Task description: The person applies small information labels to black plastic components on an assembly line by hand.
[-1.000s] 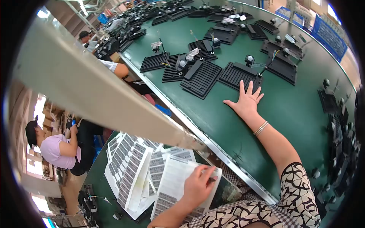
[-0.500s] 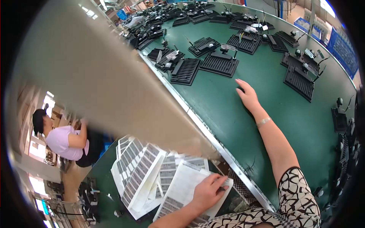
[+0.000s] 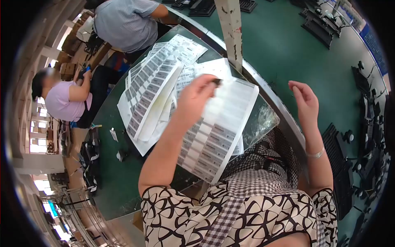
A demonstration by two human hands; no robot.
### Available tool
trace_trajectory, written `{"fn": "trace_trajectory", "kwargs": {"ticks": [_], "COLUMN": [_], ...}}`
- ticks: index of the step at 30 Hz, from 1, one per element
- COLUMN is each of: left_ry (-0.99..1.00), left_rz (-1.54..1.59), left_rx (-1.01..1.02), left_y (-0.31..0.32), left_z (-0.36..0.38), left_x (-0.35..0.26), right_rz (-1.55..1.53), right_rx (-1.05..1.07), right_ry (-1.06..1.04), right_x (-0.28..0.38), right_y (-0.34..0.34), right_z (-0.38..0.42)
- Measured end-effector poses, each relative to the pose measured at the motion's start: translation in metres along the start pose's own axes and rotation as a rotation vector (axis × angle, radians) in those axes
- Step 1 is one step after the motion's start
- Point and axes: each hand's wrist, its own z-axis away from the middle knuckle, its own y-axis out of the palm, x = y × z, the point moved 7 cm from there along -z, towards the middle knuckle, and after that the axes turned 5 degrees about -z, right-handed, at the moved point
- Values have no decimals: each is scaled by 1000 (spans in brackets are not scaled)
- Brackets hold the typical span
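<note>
My left hand [image 3: 193, 99] is over a printed label sheet [image 3: 214, 140], its fingers pinched together. A small dark bit shows at the fingertips, too blurred to name. The sheet has rows of grey printed labels and pale strips, and slants towards my lap. More label sheets [image 3: 152, 86] lie in an overlapping pile to its left. My right hand [image 3: 305, 99] hovers above the green work surface beyond the metal edge, its fingers loosely bent, thumb apart, and nothing visible in it. Black ribbed housings [image 3: 339, 164] lie below and to the right of that hand.
A pale post [image 3: 230, 33] rises between the side table and the green bench [image 3: 267, 45]. Crumpled clear plastic [image 3: 265, 119] lies by the metal edge [image 3: 284, 109]. Two people sit at the left, one in a striped shirt [image 3: 123, 24], one in a pink top [image 3: 66, 101].
My view has swung towards the side table and the post looks narrower. My left hand has lifted off the sheet's edge. My right hand has drawn back towards me, its fingers more bent.
</note>
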Motion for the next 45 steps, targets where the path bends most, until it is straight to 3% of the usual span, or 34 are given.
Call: {"fn": "trace_trajectory", "kwargs": {"ticks": [1, 2, 3, 5, 10, 13, 17, 21, 26, 45], "left_ry": [66, 51, 28, -38, -83, -75, 10, 182, 269, 173], "left_rz": [-7, -69, -133, -240, -409, -530, -718, -951, -1233, -1138], "left_rx": [-113, -146, -182, -225, -415, -455, -354, -279, -276, -100], "left_y": [-21, -39, -57, -77, -99, -100, -85, -69, -57, -65], "left_z": [11, 25, 41, 74, 127, 130, 109, 77, 59, 45], "left_x": [-3, 7, 20, 47, 79, 82, 57, 42, 56, 51], "right_rz": [29, 152, 169, 571, 771, 791, 727, 466, 565, 536], "right_rx": [26, 134, 320, 623, 770, 865, 910, 760, 836, 834], "right_ry": [-92, -243, -256, -407, -642, -591, -502, -569, -604, -546], "right_x": [30, 63, 85, 92, 59, 60, 77, 90, 64, 56], "right_y": [16, 41, 68, 123, 187, 173, 172, 216, 240, 239], "right_z": [15, 33, 49, 89, 111, 96, 83, 74, 77, 75]}}
